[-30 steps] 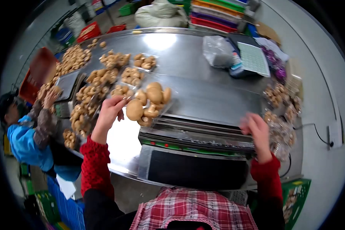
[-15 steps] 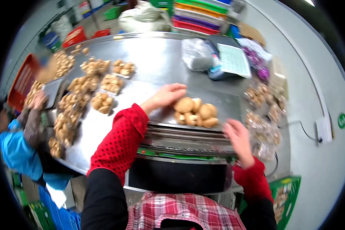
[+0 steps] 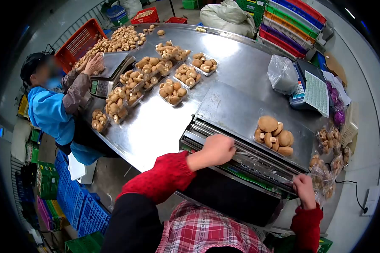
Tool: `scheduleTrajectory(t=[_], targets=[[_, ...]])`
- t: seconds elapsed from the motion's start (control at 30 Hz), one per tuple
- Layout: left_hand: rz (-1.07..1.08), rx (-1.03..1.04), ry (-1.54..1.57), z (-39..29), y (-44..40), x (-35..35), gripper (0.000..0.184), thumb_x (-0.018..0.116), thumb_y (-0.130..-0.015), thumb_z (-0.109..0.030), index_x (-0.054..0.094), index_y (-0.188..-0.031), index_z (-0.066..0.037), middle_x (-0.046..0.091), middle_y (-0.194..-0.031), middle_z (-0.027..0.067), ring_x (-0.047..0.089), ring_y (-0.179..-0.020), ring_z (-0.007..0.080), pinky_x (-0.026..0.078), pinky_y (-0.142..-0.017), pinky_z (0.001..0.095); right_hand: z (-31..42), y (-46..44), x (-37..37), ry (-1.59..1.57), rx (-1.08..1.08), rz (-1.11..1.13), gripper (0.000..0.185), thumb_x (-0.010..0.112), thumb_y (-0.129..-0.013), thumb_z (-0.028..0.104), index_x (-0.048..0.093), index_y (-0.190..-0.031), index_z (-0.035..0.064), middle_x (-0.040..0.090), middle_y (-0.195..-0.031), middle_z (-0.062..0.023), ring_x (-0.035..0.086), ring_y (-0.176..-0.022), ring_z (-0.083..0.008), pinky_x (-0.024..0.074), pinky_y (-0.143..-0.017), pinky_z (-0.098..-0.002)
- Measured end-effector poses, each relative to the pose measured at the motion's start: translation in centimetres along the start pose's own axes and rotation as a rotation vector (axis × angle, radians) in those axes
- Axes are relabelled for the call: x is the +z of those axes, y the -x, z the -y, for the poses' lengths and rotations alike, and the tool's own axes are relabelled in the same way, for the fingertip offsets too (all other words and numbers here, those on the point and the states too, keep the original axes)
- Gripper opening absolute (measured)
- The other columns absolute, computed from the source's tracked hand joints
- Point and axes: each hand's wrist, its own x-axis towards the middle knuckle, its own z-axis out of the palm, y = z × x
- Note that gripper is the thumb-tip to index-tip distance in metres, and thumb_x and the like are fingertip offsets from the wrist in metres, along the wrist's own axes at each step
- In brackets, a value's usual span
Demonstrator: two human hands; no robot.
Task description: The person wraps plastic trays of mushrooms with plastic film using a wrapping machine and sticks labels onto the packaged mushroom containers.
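Note:
My left hand (image 3: 218, 150) is closed over the front edge of the wrapping machine (image 3: 257, 162), near its left part; whether it pinches film is hidden. At the machine's right end my right hand (image 3: 305, 188) has its fingers pressed together by the clear film (image 3: 264, 164), and what they hold is too small to make out. Behind the rollers, a pack of large brown mushrooms (image 3: 274, 135) rests on the right of the machine's metal plate (image 3: 228, 105). Neither hand touches that pack.
Mushroom trays (image 3: 173, 92) stand left of the machine. A co-worker in blue (image 3: 52, 111) handles mushrooms by a scale (image 3: 109, 69). Bagged mushrooms (image 3: 325, 168) lie at the right, below a label printer (image 3: 310, 90). Stacked crates (image 3: 287, 27) stand beyond the table.
The view has swung left. The mushroom pack went from beside my left hand to the machine's plate and is now released. Both hands have come down to the machine's front, their fingers closed.

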Motion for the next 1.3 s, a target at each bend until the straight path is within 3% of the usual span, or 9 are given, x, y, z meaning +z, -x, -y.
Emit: scheduleTrajectory(t=[0.13, 0.3, 0.47, 0.6, 0.67, 0.93, 1.07, 1.17, 1.3], targets=[[0.569, -0.313, 1.055, -3.3, 6.4, -9.0, 0.024, 0.048, -0.094, -0.012, 0.052, -0.073, -0.001, 0.057, -0.060, 0.0079, 0.059, -0.053, 0.0161, 0.046, -0.048, 0.0285, 6.3, 10.8, -1.3, -0.821, 0.037, 0.252, 0.024, 0.045, -0.090, 0.012, 0.042, -0.067, 0.0054, 0.050, -0.056, -0.0113, 0.051, -0.049, -0.0184, 0.0430, -0.047, -0.0268], [-0.277, 0.224, 1.728, -8.9, -7.4, -10.0, 0.019, 0.045, -0.093, -0.009, 0.054, -0.081, 0.002, 0.065, -0.090, 0.0214, 0.065, -0.075, 0.0307, 0.053, -0.065, 0.0405, 12.5, -1.4, -4.4, -1.410, -0.585, -0.042, 0.020, 0.041, -0.092, 0.009, 0.044, -0.073, 0.0053, 0.057, -0.113, -0.0207, 0.056, -0.100, -0.0215, 0.0455, -0.086, -0.0367], [-0.356, -0.148, 0.230, 0.5, -19.3, 3.1, 0.029, 0.051, -0.093, -0.023, 0.059, -0.082, 0.003, 0.065, -0.079, 0.0177, 0.064, -0.077, 0.0261, 0.047, -0.072, 0.0381, 3.5, -19.1, 1.7, -0.671, -0.244, -0.285, 0.015, 0.053, -0.090, 0.009, 0.060, -0.087, -0.0041, 0.057, -0.119, -0.0201, 0.053, -0.112, -0.0240, 0.0393, -0.098, -0.0355], [-0.684, 0.315, 0.366, 2.8, -17.6, 6.4, 0.030, 0.053, -0.092, -0.028, 0.062, -0.086, 0.001, 0.061, -0.072, 0.0184, 0.058, -0.067, 0.0258, 0.046, -0.067, 0.0377, 3.8, -15.9, 1.8, -0.069, -0.538, -0.276, 0.016, 0.059, -0.088, 0.009, 0.063, -0.098, -0.0028, 0.058, -0.119, -0.0167, 0.053, -0.112, -0.0224, 0.0383, -0.099, -0.0338], [0.122, -0.054, 0.456, -0.5, -14.5, 0.1, 0.034, 0.056, -0.091, -0.033, 0.062, -0.090, 0.000, 0.063, -0.085, 0.0153, 0.057, -0.073, 0.0226, 0.046, -0.072, 0.0337, 4.1, -16.0, -0.1, -0.261, -0.509, 0.075, 0.015, 0.060, -0.087, 0.010, 0.064, -0.099, 0.0003, 0.058, -0.122, -0.0148, 0.053, -0.112, -0.0201, 0.0369, -0.099, -0.0326], [0.559, -0.177, 0.725, -4.5, -7.9, -4.8, 0.038, 0.062, -0.088, -0.042, 0.061, -0.097, -0.006, 0.060, -0.076, 0.0042, 0.054, -0.066, 0.0123, 0.046, -0.057, 0.0266, 12.6, -4.5, -3.4, -0.117, -0.157, 0.570, 0.037, 0.051, -0.090, 0.016, 0.046, -0.125, 0.0062, 0.056, -0.096, -0.0050, 0.057, -0.071, -0.0074, 0.0478, -0.050, -0.0228], [0.370, 0.256, 0.673, -5.4, 3.5, -2.6, 0.040, 0.062, -0.087, -0.043, 0.062, -0.095, -0.004, 0.061, -0.077, 0.0036, 0.056, -0.066, 0.0125, 0.047, -0.060, 0.0294, 9.8, 4.6, -0.6, -0.120, -0.129, 0.664, 0.051, 0.063, -0.078, 0.000, 0.049, -0.126, 0.0040, 0.056, -0.112, -0.0108, 0.060, -0.062, -0.0114, 0.0500, -0.048, -0.0234], [0.534, -0.254, 0.698, -3.3, 8.0, 2.1, 0.043, 0.064, -0.085, -0.043, 0.065, -0.098, -0.003, 0.067, -0.084, 0.0080, 0.062, -0.077, 0.0157, 0.050, -0.070, 0.0302, 4.5, 5.2, 3.4, -0.374, 0.113, 0.653, 0.045, 0.059, -0.081, 0.000, 0.050, -0.125, 0.0017, 0.065, -0.091, -0.0087, 0.060, -0.058, -0.0128, 0.0489, -0.047, -0.0242], [-0.190, -0.503, 0.833, -1.3, 9.4, 0.8, 0.029, 0.073, -0.081, -0.026, 0.064, -0.090, 0.000, 0.062, -0.074, 0.0034, 0.056, -0.067, 0.0078, 0.047, -0.061, 0.0221, -1.6, 6.4, 3.9, -0.615, 0.094, 0.205, 0.024, 0.058, -0.086, 0.004, 0.058, -0.109, -0.0054, 0.066, -0.088, -0.0130, 0.056, -0.054, -0.0121, 0.0478, -0.050, -0.0231]])
